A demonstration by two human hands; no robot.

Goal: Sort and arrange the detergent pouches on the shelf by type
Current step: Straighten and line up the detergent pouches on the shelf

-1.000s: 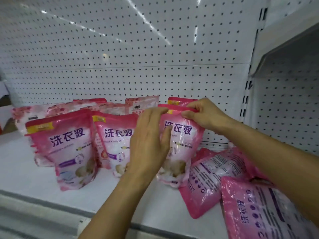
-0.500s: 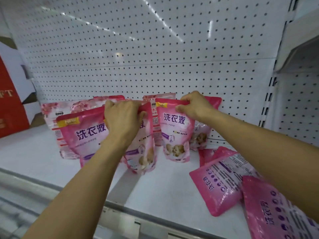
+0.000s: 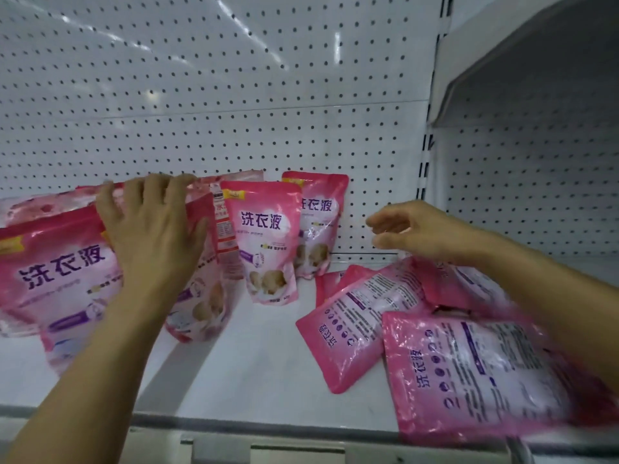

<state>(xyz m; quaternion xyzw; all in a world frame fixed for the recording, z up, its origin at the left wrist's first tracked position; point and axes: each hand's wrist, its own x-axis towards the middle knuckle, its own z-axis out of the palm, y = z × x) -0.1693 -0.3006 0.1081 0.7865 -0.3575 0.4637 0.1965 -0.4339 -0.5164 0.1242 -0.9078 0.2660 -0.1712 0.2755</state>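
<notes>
Pink detergent pouches stand in a row on the white shelf [image 3: 261,363]. One upright pouch [image 3: 268,246] stands free in the middle, with another [image 3: 321,216] behind it against the back wall. My left hand [image 3: 150,229] lies flat with fingers spread on the front of a leaning pouch [image 3: 201,303], beside the large leftmost pouch [image 3: 50,262]. My right hand [image 3: 418,232] hovers empty with loosely curled fingers, right of the upright pouches. Below it, three pouches lie back side up: one [image 3: 355,323], a nearer blurred one [image 3: 469,373], and one [image 3: 445,279] partly hidden.
Paler pouches [image 3: 227,229] stand behind the front row. A perforated back wall [image 3: 234,95] closes the shelf. The shelf's front lip [image 3: 268,430] runs along the bottom. A neighbouring bay's upper shelf [image 3: 519,45] juts out at the top right.
My right hand has let go of the middle upright pouch and drawn off to the right. My left hand went from gripping its pouch's top edge to lying flat on it.
</notes>
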